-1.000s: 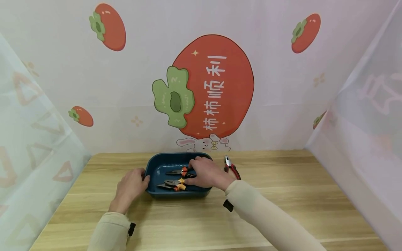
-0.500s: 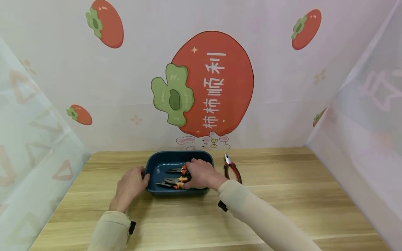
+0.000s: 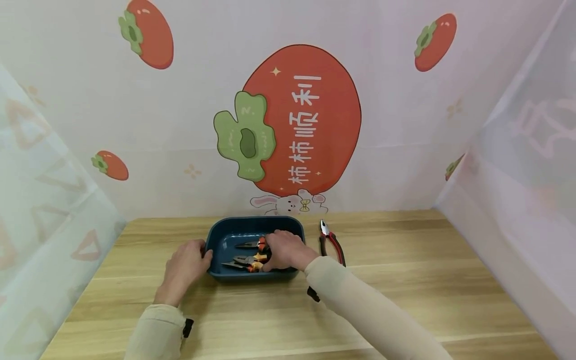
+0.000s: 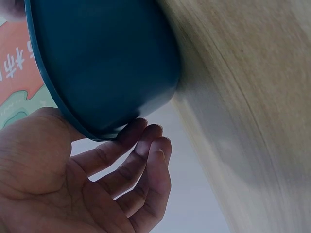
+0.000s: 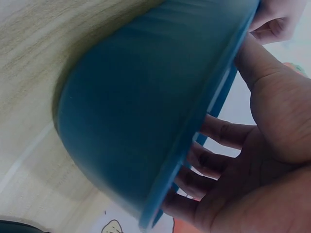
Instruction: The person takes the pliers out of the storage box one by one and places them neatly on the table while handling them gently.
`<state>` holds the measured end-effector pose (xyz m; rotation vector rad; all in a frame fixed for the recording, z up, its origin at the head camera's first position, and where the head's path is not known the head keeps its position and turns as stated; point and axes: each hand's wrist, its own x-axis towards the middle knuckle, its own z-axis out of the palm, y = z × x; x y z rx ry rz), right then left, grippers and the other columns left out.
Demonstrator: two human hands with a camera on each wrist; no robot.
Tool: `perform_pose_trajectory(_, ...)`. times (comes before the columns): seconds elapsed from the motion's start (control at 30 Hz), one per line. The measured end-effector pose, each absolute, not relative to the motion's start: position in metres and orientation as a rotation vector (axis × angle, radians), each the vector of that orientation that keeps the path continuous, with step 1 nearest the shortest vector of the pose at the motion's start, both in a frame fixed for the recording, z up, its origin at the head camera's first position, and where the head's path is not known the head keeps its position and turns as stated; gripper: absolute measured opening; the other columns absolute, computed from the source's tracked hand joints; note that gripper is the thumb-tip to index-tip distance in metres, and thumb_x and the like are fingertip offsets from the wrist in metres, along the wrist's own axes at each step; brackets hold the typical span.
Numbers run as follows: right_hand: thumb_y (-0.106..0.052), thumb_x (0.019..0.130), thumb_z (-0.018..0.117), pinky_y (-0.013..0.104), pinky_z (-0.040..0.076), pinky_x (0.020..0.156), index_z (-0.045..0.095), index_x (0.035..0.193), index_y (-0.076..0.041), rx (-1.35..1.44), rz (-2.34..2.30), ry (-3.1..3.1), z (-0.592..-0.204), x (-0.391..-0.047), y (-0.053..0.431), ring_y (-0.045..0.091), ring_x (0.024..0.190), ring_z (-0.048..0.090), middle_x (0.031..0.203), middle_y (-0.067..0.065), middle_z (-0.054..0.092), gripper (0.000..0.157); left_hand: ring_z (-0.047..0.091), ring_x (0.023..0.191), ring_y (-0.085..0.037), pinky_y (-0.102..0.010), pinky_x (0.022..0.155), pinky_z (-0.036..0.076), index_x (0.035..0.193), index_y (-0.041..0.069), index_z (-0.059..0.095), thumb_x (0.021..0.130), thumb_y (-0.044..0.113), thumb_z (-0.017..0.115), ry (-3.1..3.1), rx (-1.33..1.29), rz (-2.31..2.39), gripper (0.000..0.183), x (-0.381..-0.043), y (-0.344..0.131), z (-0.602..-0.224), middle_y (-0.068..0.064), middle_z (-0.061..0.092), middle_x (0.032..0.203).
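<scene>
A dark blue plastic basin point(image 3: 220, 245) rests on the table. My left hand point(image 3: 185, 267) holds its left end, thumb over the rim and fingers against the outer wall point(image 4: 112, 63). My right hand point(image 3: 288, 250) reaches inside, over the handles of several pliers. Among them are orange-handled long-nose pliers point(image 3: 260, 244), yellow-and-black combination pliers point(image 3: 245, 260), and another pointed pair point(image 3: 233, 265) nearest the front wall. In the right wrist view, the fingers point(image 5: 209, 160) pass behind the rim, so their tips and any grip are hidden.
Red-and-black pliers point(image 3: 332, 242) lie on the wooden table point(image 3: 405, 280) just right of the basin. A printed cloth with persimmon pictures point(image 3: 310, 120) stands behind the table's back edge. Pale cloth walls point(image 3: 531, 165) close in both sides.
My right hand has shifted slightly left and deeper over the plier handles, uncovering more of the red-and-black pliers. The left hand keeps its hold, and the pliers in the basin look unmoved.
</scene>
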<state>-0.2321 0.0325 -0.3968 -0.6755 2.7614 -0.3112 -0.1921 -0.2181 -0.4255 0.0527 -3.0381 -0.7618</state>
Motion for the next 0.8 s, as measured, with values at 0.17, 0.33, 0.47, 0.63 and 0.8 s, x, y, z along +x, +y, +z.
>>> perform_pose_trajectory(0.17, -0.045, 0.079, 0.087, 0.036, 0.049, 0.079, 0.068, 0.114, -0.013, -0.674, -0.275, 2.784, -0.402, -0.232, 0.032, 0.018, 0.087, 0.05, 0.096, 0.0, 0.058, 0.051, 0.05, 0.059, -0.022, -0.035, 0.05, 0.036, 0.084, 0.005, 0.06, 0.099, 0.018, 0.06, -3.034, 0.043, -0.774, 0.02, -0.192, -0.218, -0.426, -0.006, 0.051, 0.068)
perform_pose_trajectory(0.33, -0.045, 0.078, 0.087, 0.036, 0.049, 0.079, 0.07, 0.106, -0.016, -0.689, -0.212, 2.82, -0.406, -0.231, 0.029, 0.018, 0.087, 0.049, 0.098, 0.0, 0.058, 0.044, 0.05, 0.058, -0.022, -0.035, 0.05, 0.036, 0.084, 0.005, 0.06, 0.099, 0.018, 0.06, -3.025, 0.046, -0.774, 0.02, -0.191, -0.217, -0.425, -0.006, 0.051, 0.068)
perform_pose_trajectory(0.47, -0.042, 0.08, 0.086, 0.035, 0.048, 0.079, 0.072, 0.103, -0.019, -0.7, -0.227, 2.812, -0.409, -0.23, 0.029, 0.018, 0.089, 0.048, 0.099, -0.001, 0.059, 0.035, 0.05, 0.058, -0.022, -0.035, 0.049, 0.036, 0.084, 0.005, 0.06, 0.099, 0.018, 0.06, -3.021, 0.045, -0.769, 0.02, -0.19, -0.217, -0.425, -0.006, 0.051, 0.068)
perform_pose_trajectory(0.63, -0.038, 0.083, 0.085, 0.037, 0.048, 0.084, 0.074, 0.113, -0.02, -0.735, -0.267, 2.788, -0.41, -0.23, 0.031, 0.018, 0.095, 0.051, 0.107, -0.002, 0.065, 0.036, 0.049, 0.057, -0.022, -0.035, 0.049, 0.035, 0.084, 0.005, 0.059, 0.099, 0.017, 0.06, -3.019, 0.046, -0.769, 0.019, -0.189, -0.216, -0.423, -0.006, 0.05, 0.067)
perform_pose_trajectory(0.8, -0.038, 0.084, 0.084, 0.037, 0.049, 0.083, 0.074, 0.117, -0.02, -0.784, -0.244, 2.778, -0.41, -0.23, 0.032, 0.016, 0.093, 0.054, 0.107, -0.004, 0.065, 0.039, 0.049, 0.057, -0.022, -0.035, 0.049, 0.035, 0.084, 0.005, 0.059, 0.099, 0.017, 0.06, -3.022, 0.045, -0.773, 0.02, -0.189, -0.216, -0.424, -0.006, 0.05, 0.067)
